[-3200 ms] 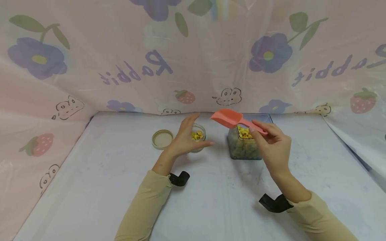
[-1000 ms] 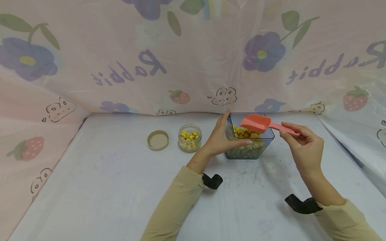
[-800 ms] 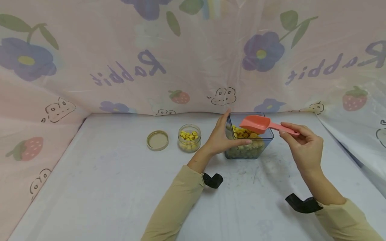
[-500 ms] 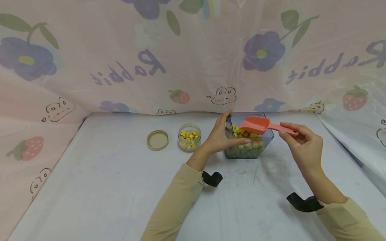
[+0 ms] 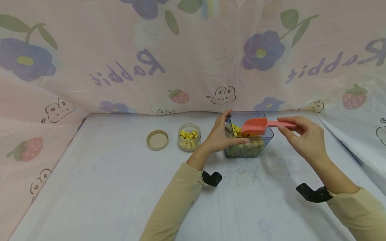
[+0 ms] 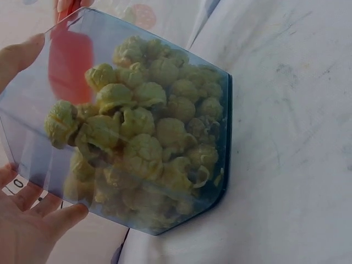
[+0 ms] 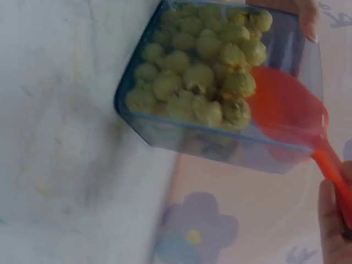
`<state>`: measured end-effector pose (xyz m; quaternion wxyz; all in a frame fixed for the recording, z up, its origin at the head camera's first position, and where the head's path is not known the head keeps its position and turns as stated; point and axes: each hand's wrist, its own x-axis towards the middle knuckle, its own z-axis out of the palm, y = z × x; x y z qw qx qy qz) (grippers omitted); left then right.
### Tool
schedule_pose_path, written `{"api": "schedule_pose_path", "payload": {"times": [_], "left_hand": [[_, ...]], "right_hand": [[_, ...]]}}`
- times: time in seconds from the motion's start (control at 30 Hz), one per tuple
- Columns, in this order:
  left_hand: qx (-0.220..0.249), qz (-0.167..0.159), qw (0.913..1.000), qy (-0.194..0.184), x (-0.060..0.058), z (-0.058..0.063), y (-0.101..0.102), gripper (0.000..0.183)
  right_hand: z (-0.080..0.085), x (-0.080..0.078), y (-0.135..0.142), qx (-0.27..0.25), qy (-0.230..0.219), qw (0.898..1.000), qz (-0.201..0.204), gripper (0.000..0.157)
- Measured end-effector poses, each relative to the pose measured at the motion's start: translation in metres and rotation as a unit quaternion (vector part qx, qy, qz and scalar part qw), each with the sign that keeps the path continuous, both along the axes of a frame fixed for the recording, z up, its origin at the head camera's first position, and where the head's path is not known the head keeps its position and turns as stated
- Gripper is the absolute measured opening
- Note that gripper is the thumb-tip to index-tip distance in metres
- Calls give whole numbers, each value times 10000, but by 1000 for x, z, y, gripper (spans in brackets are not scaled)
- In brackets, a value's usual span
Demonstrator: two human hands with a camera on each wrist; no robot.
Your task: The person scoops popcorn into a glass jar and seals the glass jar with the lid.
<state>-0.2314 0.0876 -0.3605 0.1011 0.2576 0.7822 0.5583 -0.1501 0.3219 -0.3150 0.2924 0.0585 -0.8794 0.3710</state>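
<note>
A clear bluish plastic container (image 5: 266,143) stands upright, partly filled with yellow popcorn (image 6: 143,146). My left hand (image 5: 216,138) holds its left side near the rim, thumb across the front and fingers toward the back. Between thumb and fingers of my right hand (image 5: 309,139) is the handle of a coral-red scoop (image 5: 254,126). The scoop's bowl is inside the container, its front edge down at the popcorn. In the right wrist view, the scoop's bowl (image 7: 286,104) shows through the wall, against the popcorn's top.
Left of the container stands an open glass jar (image 5: 180,142) holding popcorn. A round beige lid (image 5: 157,140) lies farther left on the white-covered table (image 5: 120,187). A printed pink curtain (image 5: 193,67) hangs along the table's back edge.
My left hand has moved from the jar to the container and taken hold of it. My right hand has shifted right, and the scoop has tipped lower into the popcorn.
</note>
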Motion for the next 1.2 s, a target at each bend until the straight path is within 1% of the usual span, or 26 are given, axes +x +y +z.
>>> {"api": "schedule_pose_path", "payload": {"times": [0.13,0.27,0.43,0.53,0.73,0.83,0.93,1.1,1.2], "left_hand": [[47,-25,10000,1,0,0,0,109],[92,-19,10000,19,-1,-1,1,108],[137,-32,9999,34,-2,-2,1,108],[161,-38,9999,38,-2,-2,2,108],[143,-37,9999,30,-1,-3,2,108],[158,-50,9999,10,-1,-4,3,108],[166,-34,9999,-14,-2,-4,2,107],[145,24,9999,-69,-1,-3,2,107],[164,29,9998,-97,0,-2,1,107]], "right_hand": [[8,-2,2,664,-43,9978,39,25],[17,-7,2,1346,28,9908,159,27],[28,-11,-2,1940,-110,9806,251,25],[33,-12,-5,2137,-232,9762,297,22],[40,-14,-8,2294,-550,9710,385,20],[39,-16,-9,2405,-559,9681,430,20],[37,-18,-11,2388,-621,9679,479,21],[30,-24,-12,2067,-736,9743,510,21],[25,-26,-8,1752,-830,9798,492,21]]}}
